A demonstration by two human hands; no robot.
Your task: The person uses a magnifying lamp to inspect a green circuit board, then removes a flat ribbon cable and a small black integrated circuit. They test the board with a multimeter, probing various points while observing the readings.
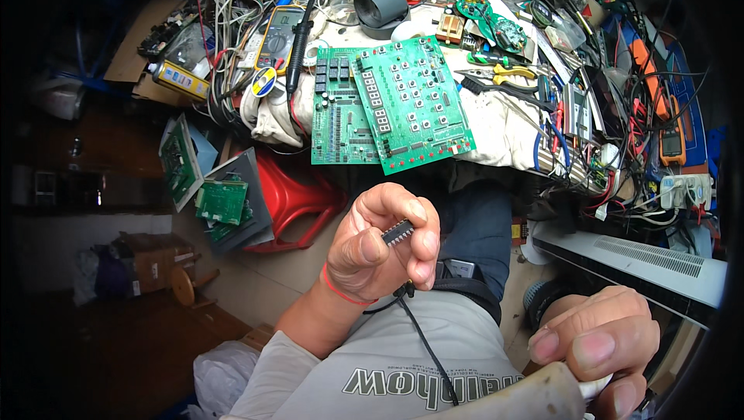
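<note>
My left hand (380,242) is raised in front of my shirt, with a small black integrated circuit chip (398,232) pinched between thumb and fingers. The chip's two rows of metal pins show. At the lower right, my right hand (608,342) is closed, its fingers curled around a white piece (595,387). That piece meets a dull beige rounded object (527,398), cut off by the lower edge; its kind I cannot make out. Beyond my left hand, a green circuit board with buttons and digit displays (411,102) lies overlapping a second green circuit board (333,122) on the bench.
A multimeter (279,39) with probe leads lies behind the boards, beside a grey round holder (380,5). Pliers (508,75) and cables crowd the right side. A red stool (294,203) and loose boards (223,201) stand left. A white heater-like unit (620,261) is at right.
</note>
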